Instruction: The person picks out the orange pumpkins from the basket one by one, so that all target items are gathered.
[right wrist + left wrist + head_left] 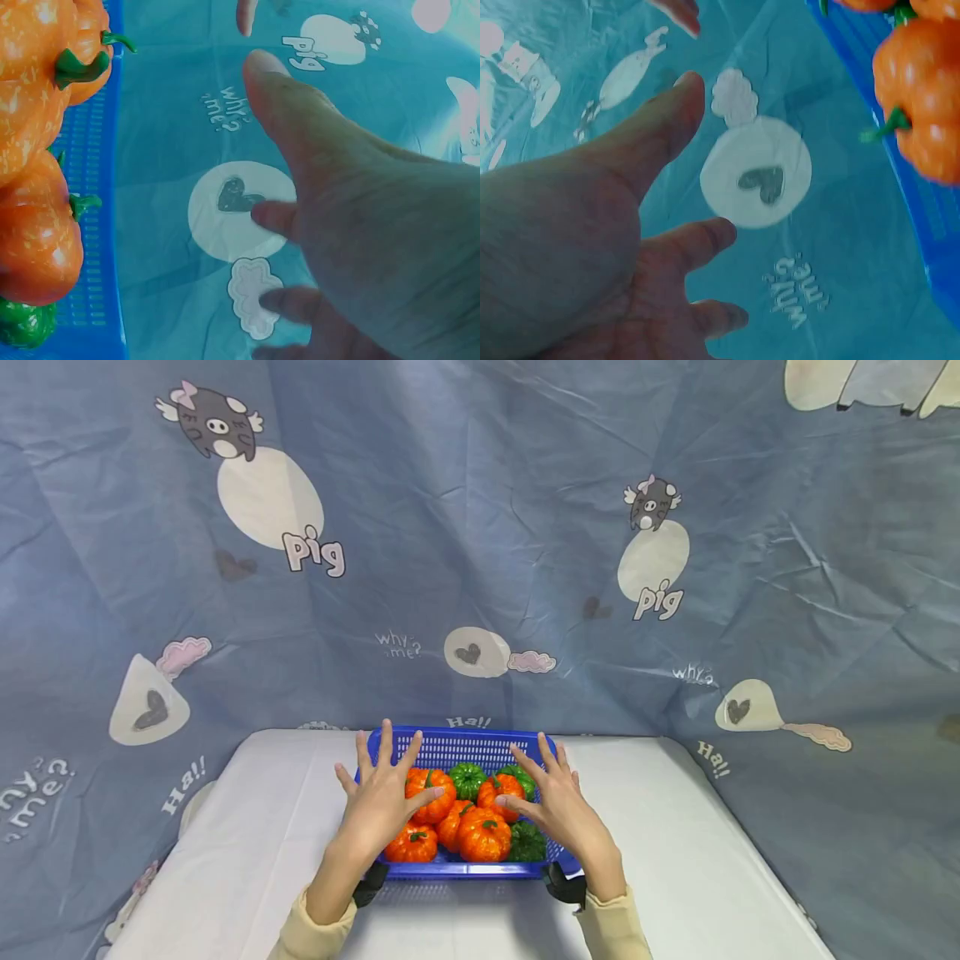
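Observation:
A blue plastic basket [465,870] with slotted walls holds several small orange pumpkins [483,835] and green pumpkins [467,781]. My left hand [378,806] hovers over the basket's left side, fingers spread and straight. Over the right side my right hand [566,806] is held the same way, its thumb toward the middle. Neither hand grips anything. In the left wrist view the left hand [630,225] shows splayed fingers, with an orange pumpkin [926,97] off to the right. The right wrist view has the right hand [330,202] apart from the pumpkins [34,225] at left.
The basket stands on a table with a white cover [247,835]. Behind and at both sides hangs a blue cloth [465,568] printed with pigs, hearts and words. Dark straps [562,887] sit at both wrists, below beige sleeves [611,927].

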`<action>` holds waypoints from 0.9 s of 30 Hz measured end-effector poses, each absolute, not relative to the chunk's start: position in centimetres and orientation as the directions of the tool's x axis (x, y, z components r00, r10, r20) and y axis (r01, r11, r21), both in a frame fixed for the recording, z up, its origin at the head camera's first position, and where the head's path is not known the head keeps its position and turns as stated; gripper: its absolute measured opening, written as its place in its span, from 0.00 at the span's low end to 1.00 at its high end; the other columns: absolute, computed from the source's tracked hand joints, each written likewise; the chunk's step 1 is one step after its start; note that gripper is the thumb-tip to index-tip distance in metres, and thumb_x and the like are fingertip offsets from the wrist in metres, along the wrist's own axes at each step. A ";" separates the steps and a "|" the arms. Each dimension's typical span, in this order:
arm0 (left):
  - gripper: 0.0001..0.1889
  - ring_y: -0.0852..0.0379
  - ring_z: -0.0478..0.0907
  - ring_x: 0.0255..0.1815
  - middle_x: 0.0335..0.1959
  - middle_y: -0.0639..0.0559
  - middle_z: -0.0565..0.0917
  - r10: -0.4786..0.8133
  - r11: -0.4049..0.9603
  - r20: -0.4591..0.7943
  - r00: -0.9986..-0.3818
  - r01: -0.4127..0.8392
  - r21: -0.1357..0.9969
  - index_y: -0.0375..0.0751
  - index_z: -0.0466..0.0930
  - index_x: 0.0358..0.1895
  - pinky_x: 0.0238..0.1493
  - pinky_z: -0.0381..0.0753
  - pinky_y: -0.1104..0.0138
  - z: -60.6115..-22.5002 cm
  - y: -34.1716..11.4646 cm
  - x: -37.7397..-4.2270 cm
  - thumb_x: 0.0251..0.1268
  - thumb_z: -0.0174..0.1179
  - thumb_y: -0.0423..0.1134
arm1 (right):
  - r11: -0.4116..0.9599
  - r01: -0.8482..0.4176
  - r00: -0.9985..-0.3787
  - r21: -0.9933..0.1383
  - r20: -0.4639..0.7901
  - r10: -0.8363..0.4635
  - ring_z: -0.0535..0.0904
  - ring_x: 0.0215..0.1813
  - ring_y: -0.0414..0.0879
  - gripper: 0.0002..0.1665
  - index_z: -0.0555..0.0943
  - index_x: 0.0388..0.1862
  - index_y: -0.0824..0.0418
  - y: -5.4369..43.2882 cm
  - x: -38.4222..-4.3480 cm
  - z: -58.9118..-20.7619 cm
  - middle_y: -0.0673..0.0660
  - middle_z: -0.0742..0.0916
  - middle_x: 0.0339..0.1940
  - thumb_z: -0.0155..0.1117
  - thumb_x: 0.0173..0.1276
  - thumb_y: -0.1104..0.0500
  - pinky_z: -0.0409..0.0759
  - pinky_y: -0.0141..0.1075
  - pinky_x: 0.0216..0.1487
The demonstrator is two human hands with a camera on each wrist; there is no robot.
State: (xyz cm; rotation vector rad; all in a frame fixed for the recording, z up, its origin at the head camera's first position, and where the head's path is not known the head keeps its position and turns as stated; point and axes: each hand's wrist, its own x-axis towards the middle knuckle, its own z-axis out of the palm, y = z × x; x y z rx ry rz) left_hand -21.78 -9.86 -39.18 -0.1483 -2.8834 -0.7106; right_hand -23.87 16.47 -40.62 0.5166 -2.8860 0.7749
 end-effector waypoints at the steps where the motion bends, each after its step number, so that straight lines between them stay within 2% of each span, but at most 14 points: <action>1: 0.44 0.27 0.24 0.74 0.78 0.37 0.32 0.057 0.873 0.183 -0.981 0.138 0.467 0.54 0.50 0.77 0.59 0.30 0.23 -39.1 -10.3 -21.8 0.60 0.61 0.59 | 0.797 -0.373 -0.928 -0.475 0.204 -0.313 0.36 0.80 0.63 0.46 0.60 0.75 0.37 16.5 -23.9 -40.6 0.58 0.48 0.80 0.61 0.59 0.30 0.49 0.69 0.69; 7: 0.41 0.20 0.29 0.72 0.76 0.29 0.30 0.052 0.838 0.138 -0.989 0.118 0.532 0.48 0.49 0.77 0.58 0.42 0.23 -39.2 -13.3 -22.3 0.67 0.56 0.57 | 0.763 -0.437 -0.900 -0.476 0.231 -0.371 0.52 0.78 0.59 0.42 0.67 0.72 0.44 16.8 -24.1 -40.7 0.57 0.58 0.79 0.62 0.60 0.33 0.63 0.59 0.69; 12: 0.39 0.17 0.38 0.71 0.74 0.22 0.32 0.030 0.805 0.070 -0.997 0.066 0.590 0.40 0.50 0.77 0.58 0.55 0.27 -39.9 -15.8 -23.3 0.70 0.54 0.53 | 0.757 -0.459 -0.888 -0.466 0.211 -0.408 0.65 0.73 0.60 0.41 0.71 0.69 0.53 16.8 -23.9 -40.9 0.62 0.70 0.72 0.63 0.61 0.35 0.68 0.56 0.67; 15: 0.36 0.17 0.46 0.69 0.72 0.19 0.40 0.025 0.805 0.028 -0.999 0.037 0.592 0.37 0.54 0.75 0.57 0.58 0.29 -40.4 -16.7 -24.1 0.71 0.54 0.51 | 0.753 -0.453 -0.889 -0.476 0.184 -0.419 0.68 0.70 0.60 0.40 0.71 0.69 0.56 16.8 -23.8 -41.2 0.62 0.74 0.68 0.64 0.62 0.38 0.70 0.55 0.66; 21: 0.27 0.24 0.64 0.65 0.63 0.23 0.69 0.089 0.789 0.026 -0.996 0.086 0.609 0.27 0.68 0.66 0.60 0.66 0.35 -41.6 -17.9 -25.1 0.68 0.56 0.39 | 0.730 -0.469 -0.876 -0.497 0.153 -0.458 0.76 0.62 0.56 0.41 0.74 0.64 0.63 17.1 -23.7 -42.3 0.61 0.80 0.60 0.64 0.61 0.36 0.75 0.50 0.61; 24: 0.23 0.27 0.72 0.59 0.57 0.23 0.74 0.107 0.770 0.052 -0.993 0.116 0.628 0.22 0.71 0.61 0.57 0.72 0.40 -42.1 -18.3 -25.2 0.65 0.57 0.32 | 0.698 -0.482 -0.860 -0.529 0.135 -0.492 0.80 0.56 0.54 0.41 0.76 0.60 0.66 17.0 -23.7 -43.0 0.61 0.83 0.55 0.64 0.61 0.36 0.78 0.49 0.57; 27: 0.23 0.35 0.82 0.46 0.53 0.21 0.76 0.103 0.728 0.033 -0.994 0.098 0.679 0.17 0.69 0.60 0.47 0.82 0.48 -42.5 -18.6 -25.4 0.62 0.56 0.27 | 0.667 -0.494 -0.844 -0.558 0.121 -0.523 0.82 0.53 0.52 0.40 0.77 0.57 0.67 16.6 -23.7 -43.5 0.61 0.85 0.51 0.65 0.60 0.36 0.80 0.48 0.54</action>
